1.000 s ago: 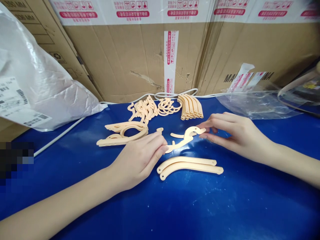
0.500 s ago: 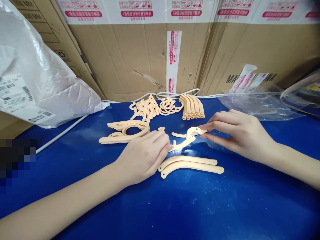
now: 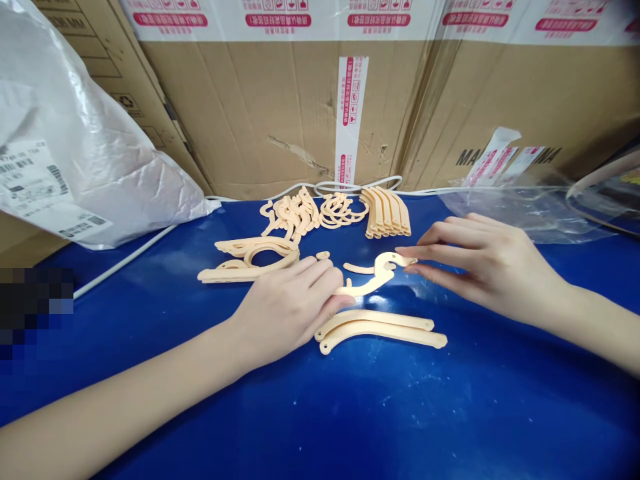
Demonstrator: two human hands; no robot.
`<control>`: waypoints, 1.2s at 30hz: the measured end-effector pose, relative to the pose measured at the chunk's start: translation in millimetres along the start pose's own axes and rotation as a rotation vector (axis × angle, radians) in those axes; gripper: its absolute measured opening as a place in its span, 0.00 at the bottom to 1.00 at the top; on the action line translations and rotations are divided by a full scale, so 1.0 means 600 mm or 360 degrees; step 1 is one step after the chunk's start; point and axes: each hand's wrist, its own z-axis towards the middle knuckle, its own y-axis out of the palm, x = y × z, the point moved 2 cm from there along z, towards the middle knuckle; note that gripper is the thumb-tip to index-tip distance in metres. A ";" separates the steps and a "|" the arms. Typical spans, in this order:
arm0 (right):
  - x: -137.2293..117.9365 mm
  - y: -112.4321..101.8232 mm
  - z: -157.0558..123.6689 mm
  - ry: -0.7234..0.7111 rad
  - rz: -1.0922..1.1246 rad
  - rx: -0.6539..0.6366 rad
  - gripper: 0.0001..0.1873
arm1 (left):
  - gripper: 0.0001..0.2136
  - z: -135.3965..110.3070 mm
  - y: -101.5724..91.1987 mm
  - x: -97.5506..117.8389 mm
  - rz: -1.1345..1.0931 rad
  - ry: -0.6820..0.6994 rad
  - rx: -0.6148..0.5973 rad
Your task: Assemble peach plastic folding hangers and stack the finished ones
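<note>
A cream hook-shaped plastic piece lies on the blue table between my hands. My left hand rests palm down with its fingertips pinching the piece's lower left end. My right hand pinches the piece's curved upper right end between thumb and fingers. Just below lie two long curved cream arms, side by side. A small curved sliver lies beside the hook piece.
Farther back lie an assembled cream piece, a heap of hook parts, thin rings and a row of curved arms. Cardboard boxes wall the back. A white plastic bag lies left, clear plastic right.
My left hand has slid a little right along the hook piece, covering more of its lower end. The right hand keeps its pinch; the view has shifted slightly.
</note>
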 end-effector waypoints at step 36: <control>0.038 0.012 -0.003 -0.0073 0.0005 -0.0424 0.18 | 0.22 -0.007 0.011 -0.015 -0.0586 -0.0327 -0.0476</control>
